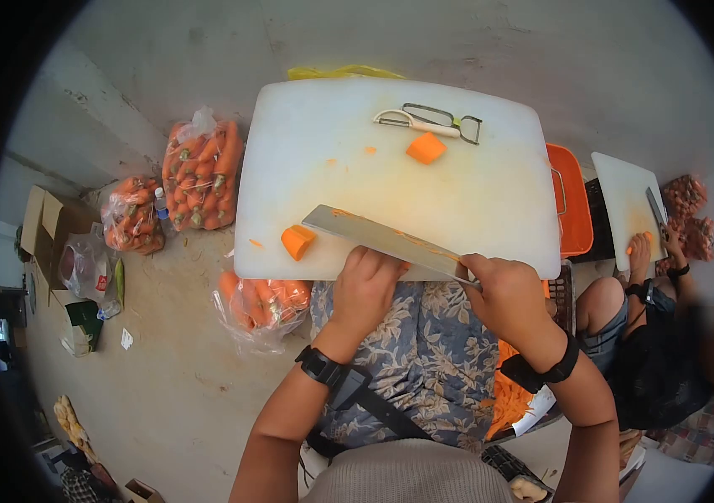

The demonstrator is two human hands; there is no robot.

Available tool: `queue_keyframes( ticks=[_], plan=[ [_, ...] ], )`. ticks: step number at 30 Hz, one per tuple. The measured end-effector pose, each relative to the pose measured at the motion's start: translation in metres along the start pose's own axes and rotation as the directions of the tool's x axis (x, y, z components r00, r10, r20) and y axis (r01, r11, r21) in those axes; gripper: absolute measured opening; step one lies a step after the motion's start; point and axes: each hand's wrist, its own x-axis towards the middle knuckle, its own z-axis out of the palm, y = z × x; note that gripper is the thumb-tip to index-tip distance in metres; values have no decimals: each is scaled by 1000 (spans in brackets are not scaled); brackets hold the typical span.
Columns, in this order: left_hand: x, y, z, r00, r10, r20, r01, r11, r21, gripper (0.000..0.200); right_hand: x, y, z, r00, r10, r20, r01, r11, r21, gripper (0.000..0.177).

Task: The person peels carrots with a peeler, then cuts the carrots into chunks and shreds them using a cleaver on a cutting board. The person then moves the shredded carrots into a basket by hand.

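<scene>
My right hand (504, 289) is wrapped round the handle of a wide-bladed kitchen knife (382, 241). The blade lies slantwise over the front of a white cutting board (307, 142), with orange scraps stuck to it. Beside the blade, my left hand (367, 285) is closed at the board's front edge; a bit of orange carrot (406, 267) shows at its fingertips, mostly hidden. One cut carrot chunk (297, 241) lies left of the blade tip. Another carrot chunk (426, 148) sits farther back, near a white-handled peeler (417, 123) and a dark-framed peeler (470, 130).
Bags of carrots (202, 176) stand on the floor at left, with an open cardboard box (47, 226) beyond. An orange bin (571, 201) is right of the board. Shredded carrot (509, 394) lies below. At right, a co-worker (667, 344) works at another cutting board (629, 197).
</scene>
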Motion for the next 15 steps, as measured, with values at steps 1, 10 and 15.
queue_keyframes(
  ticks=[1, 10, 15],
  plan=[
    [-1, -1, 1, 1000, -25, -9, 25, 1000, -9, 27, 3, -1, 2, 1000, -20, 5, 20, 1000, -11, 26],
    [-8, -5, 0, 999, -37, -31, 34, 996, -88, 25, 5, 0, -6, 985, -45, 165, 59, 994, -86, 31],
    [-9, -8, -2, 1000, -4, -15, 3, 995, -104, 27, 1, 4, -17, 978, -53, 201, 75, 992, -103, 42]
  ],
)
